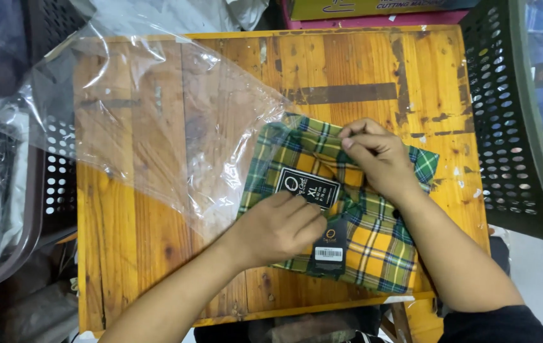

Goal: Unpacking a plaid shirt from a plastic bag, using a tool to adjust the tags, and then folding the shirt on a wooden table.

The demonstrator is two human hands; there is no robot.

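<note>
A folded plaid shirt [379, 244] in yellow, green and blue lies on the wooden table [354, 70], right of centre. A black label and a black hang tag [330, 248] sit on its front. The shirt's left end is inside the mouth of a clear plastic bag [157, 121] that spreads toward the far left. My left hand [278, 228] presses down on the shirt's near left part beside the label. My right hand [379, 155] pinches the shirt's far edge near the collar.
A dark green perforated crate [506, 121] stands along the table's right side. A grey perforated basket [11, 190] holding bagged items sits at the left. A cardboard box [360, 7] lies beyond the far edge.
</note>
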